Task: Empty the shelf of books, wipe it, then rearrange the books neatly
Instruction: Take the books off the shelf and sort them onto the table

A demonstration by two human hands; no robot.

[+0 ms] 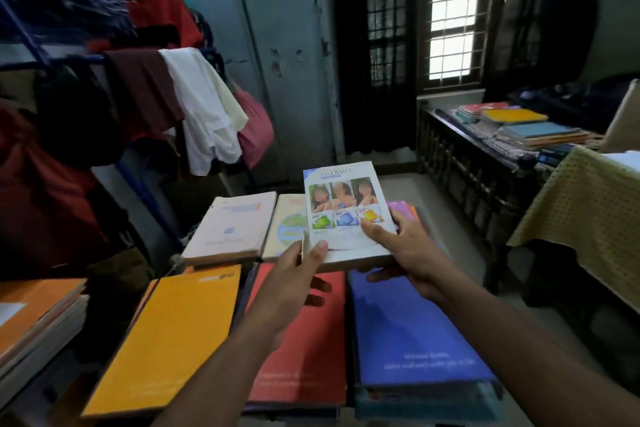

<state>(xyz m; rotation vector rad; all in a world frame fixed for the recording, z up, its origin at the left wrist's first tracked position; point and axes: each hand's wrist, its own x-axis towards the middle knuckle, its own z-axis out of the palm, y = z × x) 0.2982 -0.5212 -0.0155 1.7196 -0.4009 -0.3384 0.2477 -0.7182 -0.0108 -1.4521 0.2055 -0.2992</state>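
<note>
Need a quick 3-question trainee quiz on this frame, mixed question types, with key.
1. True or false: both hands hold the white book above the piles.
2. Which cover lies directly beneath the left hand? A) yellow B) red C) blue
3. Fill in: the right hand has its thumb on the book's ____ and its fingers underneath.

Key:
1. True. The left hand has its grip on the near left corner, the right hand on the near right edge.
2. B, the red book, between the yellow book and the blue book.
3. cover.
</note>
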